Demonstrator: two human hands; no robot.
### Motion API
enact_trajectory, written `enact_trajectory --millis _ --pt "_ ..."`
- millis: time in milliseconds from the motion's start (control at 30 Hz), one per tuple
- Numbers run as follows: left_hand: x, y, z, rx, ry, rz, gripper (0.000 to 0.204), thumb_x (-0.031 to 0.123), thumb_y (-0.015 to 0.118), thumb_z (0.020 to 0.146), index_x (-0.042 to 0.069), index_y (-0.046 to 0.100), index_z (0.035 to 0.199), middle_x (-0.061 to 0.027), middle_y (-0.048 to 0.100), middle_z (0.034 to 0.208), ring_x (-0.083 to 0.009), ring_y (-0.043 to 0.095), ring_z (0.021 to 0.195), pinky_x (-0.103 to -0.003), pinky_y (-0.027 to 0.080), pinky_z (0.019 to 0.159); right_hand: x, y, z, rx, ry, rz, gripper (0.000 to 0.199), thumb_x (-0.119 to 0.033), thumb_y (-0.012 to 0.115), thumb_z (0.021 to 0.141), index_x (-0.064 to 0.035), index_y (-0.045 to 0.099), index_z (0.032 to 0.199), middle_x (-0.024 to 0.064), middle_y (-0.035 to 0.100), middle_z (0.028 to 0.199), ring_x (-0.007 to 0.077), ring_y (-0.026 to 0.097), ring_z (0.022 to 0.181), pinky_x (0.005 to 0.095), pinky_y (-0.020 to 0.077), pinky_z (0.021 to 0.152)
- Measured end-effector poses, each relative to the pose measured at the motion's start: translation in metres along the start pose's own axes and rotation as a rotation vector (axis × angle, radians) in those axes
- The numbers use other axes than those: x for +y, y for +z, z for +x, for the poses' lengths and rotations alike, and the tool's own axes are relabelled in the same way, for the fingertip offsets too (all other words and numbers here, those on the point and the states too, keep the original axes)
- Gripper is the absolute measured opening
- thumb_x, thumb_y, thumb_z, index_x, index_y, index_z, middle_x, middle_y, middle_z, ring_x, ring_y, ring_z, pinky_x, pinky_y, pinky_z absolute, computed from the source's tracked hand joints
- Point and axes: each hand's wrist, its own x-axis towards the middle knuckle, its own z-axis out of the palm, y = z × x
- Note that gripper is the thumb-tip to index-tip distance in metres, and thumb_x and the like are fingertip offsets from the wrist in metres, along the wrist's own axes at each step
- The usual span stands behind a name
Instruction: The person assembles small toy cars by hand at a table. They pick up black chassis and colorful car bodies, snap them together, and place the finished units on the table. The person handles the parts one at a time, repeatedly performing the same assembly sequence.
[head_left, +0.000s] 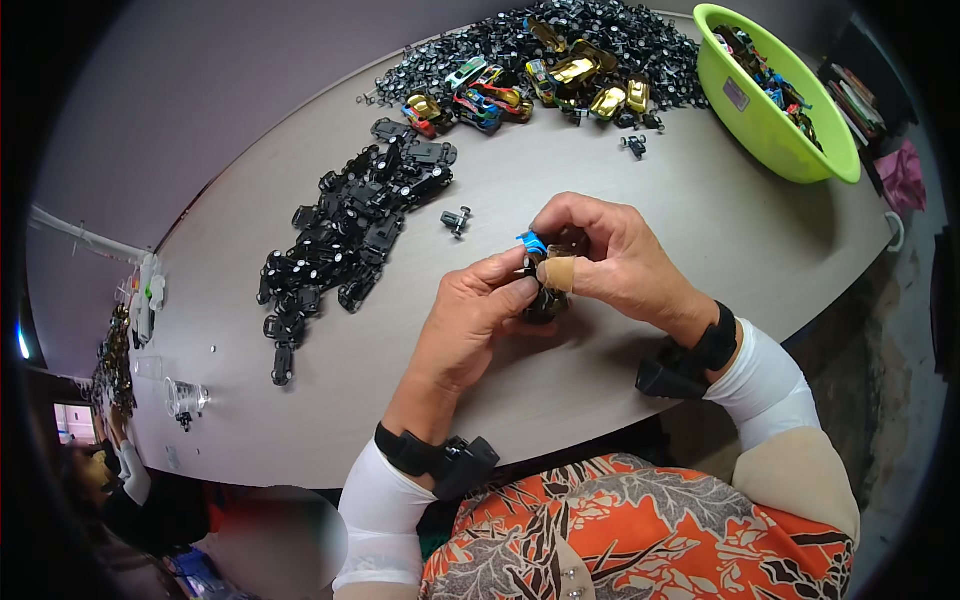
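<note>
Toy car (540, 275), small, dark body w/ a blue part on top, sits at the centre of the view above the grey worktop (600, 180), pinched between both hands. Most of it is hidden by fingers, so details can't be told.

Far left edge of worktop: a clear plastic cup (185, 397) w/ a small dark piece beside it, and a strip of small parts (115, 360) running along the edge. Next, towards the middle-left: a long heap of black chassis pieces (350, 225), spread diagonally from near edge up towards the far side. Just right of that heap, one loose wheel-axle piece (457, 220) lies alone, near the hands but apart from them.

Left hand (475, 315) comes up from lower edge, fingers closed on the car's lower and near side, thumb pressed on it. Black wrist strap (440, 458) w/ a small box on forearm. Right hand (610, 255) grips the car from above and right, fingers curled over the top; thumb wears a tan bandage (558, 273) and presses the car. Both hands are clamped on the same car, touching each other.

Far side, centre-right: big pile of black wheel parts (560, 40) w/ finished cars (575, 75) in gold, red, blue lying at its front. Another loose axle piece (634, 145) just below. Far right: lime-green basin (780, 130) holding more coloured cars.
</note>
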Motion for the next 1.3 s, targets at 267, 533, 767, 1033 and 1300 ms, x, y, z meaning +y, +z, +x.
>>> enact_trajectory --millis 267,533,767,1033,1300 --pt "0.011 -0.007 0.0 -0.016 0.127 -0.202 0.058 0.002 0.068 0.074 -0.002 0.041 0.125 -0.0149 0.06 0.101 -0.0289 0.061 0.097 -0.039 0.057 0.076 -0.015 -0.004 -0.003 0.118 -0.115 0.155 0.023 -0.005 0.065 0.078 -0.0016 0.054 0.098 -0.0021 0.055 0.083 0.0018 0.049 0.071 0.0167 0.0425 0.061" --pt "0.012 -0.006 -0.002 0.028 0.19 -0.211 0.054 0.003 0.069 0.073 0.0 0.046 0.122 -0.0131 0.059 0.104 -0.0293 0.06 0.1 -0.04 0.058 0.076 -0.008 0.005 -0.006 0.182 -0.261 -0.022 0.019 -0.006 0.064 0.079 -0.004 0.053 0.094 -0.0049 0.049 0.074 -0.0007 0.041 0.062 0.0148 0.0352 0.054" --pt "0.011 -0.002 -0.002 0.016 0.191 -0.18 0.052 0.002 0.069 0.073 0.0 0.048 0.121 -0.0139 0.059 0.105 -0.0257 0.062 0.094 -0.039 0.058 0.075 -0.006 0.007 -0.005 0.175 -0.415 -0.226 0.02 0.003 0.06 0.076 -0.001 0.053 0.094 0.001 0.05 0.081 0.0018 0.049 0.062 0.0165 0.0387 0.051" --pt "0.012 0.004 -0.004 0.033 0.189 -0.126 0.048 -0.001 0.068 0.073 -0.003 0.051 0.117 -0.012 0.061 0.101 -0.0206 0.062 0.089 -0.035 0.058 0.074 -0.009 0.012 -0.006 0.157 -0.451 -0.323 0.021 0.004 0.058 0.074 0.0002 0.055 0.095 0.0071 0.052 0.085 0.011 0.056 0.065 0.0212 0.0458 0.053" --pt "0.008 0.002 -0.006 0.063 0.257 0.025 0.044 -0.004 0.07 0.071 -0.003 0.057 0.113 -0.0109 0.063 0.098 -0.0167 0.063 0.085 -0.027 0.056 0.068 -0.006 0.011 -0.005 0.121 -0.459 -0.357 0.022 0.003 0.058 0.072 -0.0004 0.056 0.094 0.0083 0.051 0.084 0.0153 0.057 0.07 0.0237 0.0499 0.053"
